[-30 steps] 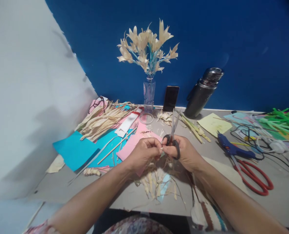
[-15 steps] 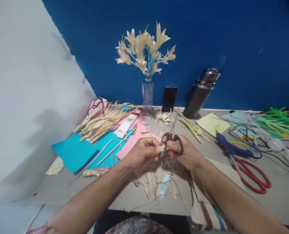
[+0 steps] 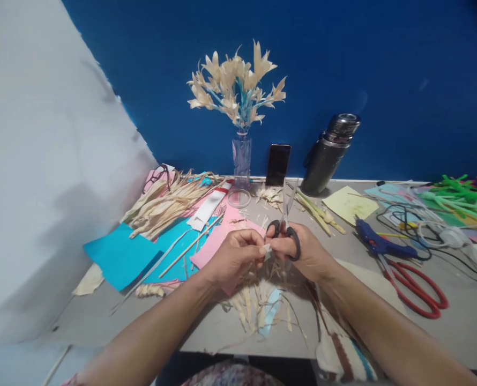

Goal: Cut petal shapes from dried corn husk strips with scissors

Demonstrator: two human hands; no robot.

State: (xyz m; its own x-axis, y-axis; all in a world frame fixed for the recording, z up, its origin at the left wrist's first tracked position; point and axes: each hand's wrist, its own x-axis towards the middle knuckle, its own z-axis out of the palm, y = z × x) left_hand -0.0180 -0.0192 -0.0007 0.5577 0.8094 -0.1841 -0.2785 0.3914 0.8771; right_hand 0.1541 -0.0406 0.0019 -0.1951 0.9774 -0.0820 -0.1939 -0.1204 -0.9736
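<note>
My left hand (image 3: pixel 236 254) is closed in a pinch around a small pale piece (image 3: pixel 267 249) that looks like dried husk or paper. Close beside it, my right hand (image 3: pixel 303 249) holds black-handled scissors (image 3: pixel 287 206), their blades pointing up and slightly parted. Fingertips of the right hand reach to the pale piece, seeming to touch it. Thin husk scraps (image 3: pixel 246 305) and a light blue paper strip (image 3: pixel 271 311) lie on the table beneath my hands.
Dried husks (image 3: pixel 162 206), blue paper (image 3: pixel 120 252) and pink paper (image 3: pixel 208 249) spread to the left. Behind stand a bottle with husk flowers (image 3: pixel 242 161), a phone (image 3: pixel 277 165) and a flask (image 3: pixel 330 155). A glue gun (image 3: pixel 383 244) and red-handled scissors (image 3: pixel 421 292) lie right.
The fingers of my right hand have come closer to the pale piece, covering more of it. The scissors stay in that hand, and the view has shifted slightly.
</note>
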